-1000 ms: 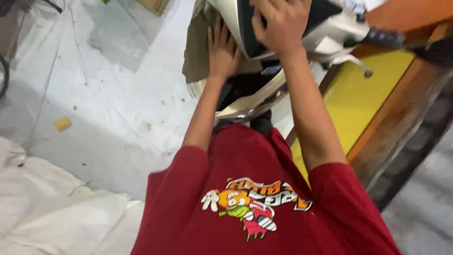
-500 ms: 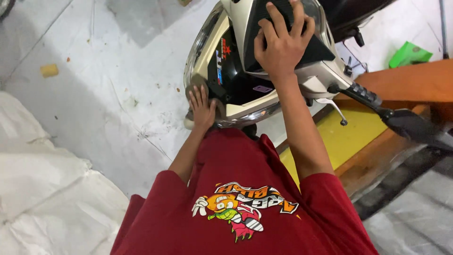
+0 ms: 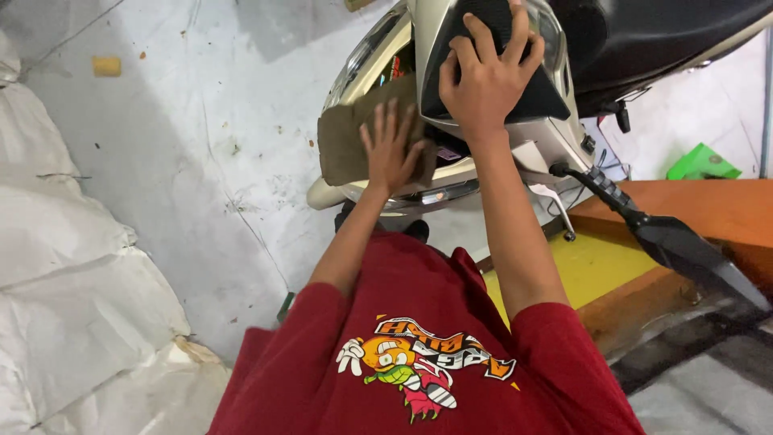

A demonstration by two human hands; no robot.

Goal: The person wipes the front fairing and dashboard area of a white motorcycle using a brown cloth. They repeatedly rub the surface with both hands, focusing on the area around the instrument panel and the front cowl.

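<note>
White crumpled plastic sheeting (image 3: 72, 266) lay at far left on the pale, stained concrete floor (image 3: 201, 145), w/ a small yellow block (image 3: 106, 66) near the top-left corner. Centre: a cream-and-black scooter front end (image 3: 555, 121), seen from above; its long axis ran from lower left up to upper right, nose pointing toward the person's chest, body trailing off the top-right edge. A flat brown-olive rag (image 3: 346, 141) lay over the scooter's left-hand side panel, long side roughly horizontal. Left hand (image 3: 392, 149) was pressed flat on the rag, fingers spread & pointing up; grip apart, palm down, not curled round anything. Right hand (image 3: 485, 76) sat on the black triangular front panel (image 3: 543, 97), fingers splayed over its top edge; grip also apart, resting rather than clamped. Just right, a black handlebar lever w/ grip (image 3: 668, 238) stuck out toward lower right. Beyond it an orange-and-yellow wooden platform (image 3: 708, 213), & a green box (image 3: 703, 163) behind. Red printed T-shirt (image 3: 419, 362) filled the bottom.
</note>
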